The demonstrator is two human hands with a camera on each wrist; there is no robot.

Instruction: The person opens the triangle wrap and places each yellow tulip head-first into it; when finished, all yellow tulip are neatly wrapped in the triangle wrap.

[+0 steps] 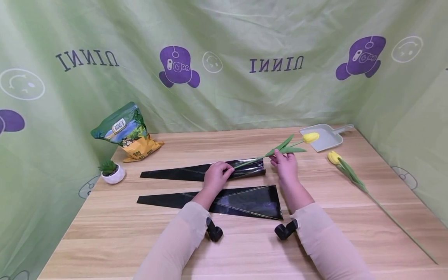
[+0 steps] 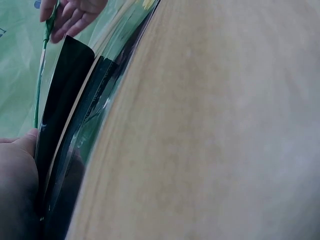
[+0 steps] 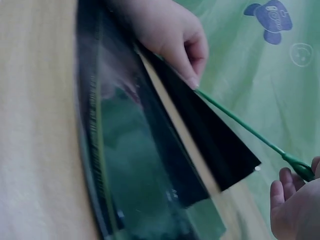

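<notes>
A spare black sleeve [image 1: 224, 202] lies flat nearest the person on the wooden counter [image 1: 245, 249]. Beyond it, the left hand [image 1: 217, 177] pins a second sleeve [image 1: 196, 172], fingers curled over its fold, while the right hand [image 1: 287, 165] pinches the stem of a yellow tulip [image 1: 309, 137], part-way into the sleeve's mouth. The flower appears mid-insertion; sliding it deeper would call for a straight push leftward. Another tulip [image 1: 344, 167] lies to the right and a dustpan [image 1: 327, 137] sits far right, with open wood between.
</notes>
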